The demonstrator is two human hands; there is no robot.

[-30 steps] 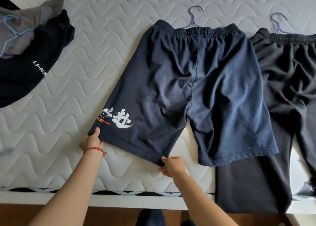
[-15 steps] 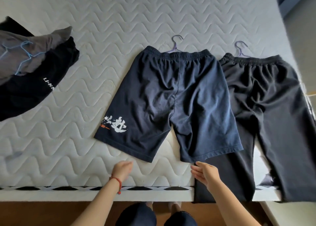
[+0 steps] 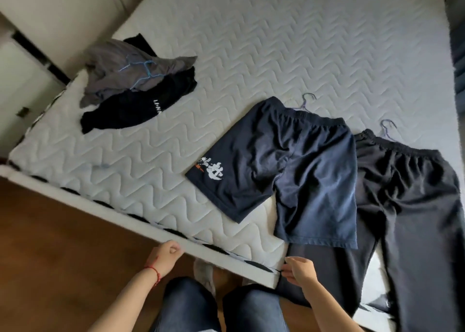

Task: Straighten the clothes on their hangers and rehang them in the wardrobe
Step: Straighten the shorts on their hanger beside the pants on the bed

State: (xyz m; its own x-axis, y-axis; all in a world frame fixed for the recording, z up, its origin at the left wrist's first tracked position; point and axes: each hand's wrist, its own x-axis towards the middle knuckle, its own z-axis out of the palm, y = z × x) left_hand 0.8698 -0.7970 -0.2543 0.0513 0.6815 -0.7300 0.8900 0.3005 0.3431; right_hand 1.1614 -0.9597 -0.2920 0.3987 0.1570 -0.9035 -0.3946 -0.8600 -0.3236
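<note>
Navy shorts (image 3: 297,170) with a white print lie flat on the mattress (image 3: 251,55), a purple hanger hook (image 3: 308,100) showing above the waistband. Black trousers (image 3: 412,206) lie to their right on another purple hanger (image 3: 387,128), legs hanging over the bed edge. My left hand (image 3: 166,255), with a red string at the wrist, is loosely curled at the bed edge, holding nothing. My right hand (image 3: 298,269) is at the mattress edge beside the trouser leg, fingers partly bent and apart, holding nothing.
A pile of grey and black clothes (image 3: 136,85) with a blue hanger (image 3: 142,67) lies at the mattress's far left. Wooden floor (image 3: 63,243) runs along the bed. My knees in jeans (image 3: 221,306) are below. Pale wardrobe panels (image 3: 50,17) stand at upper left.
Both hands have let go of the navy shorts' hem and pulled back to the bed edge. The view has swung left and back, showing the clothes pile and floor.
</note>
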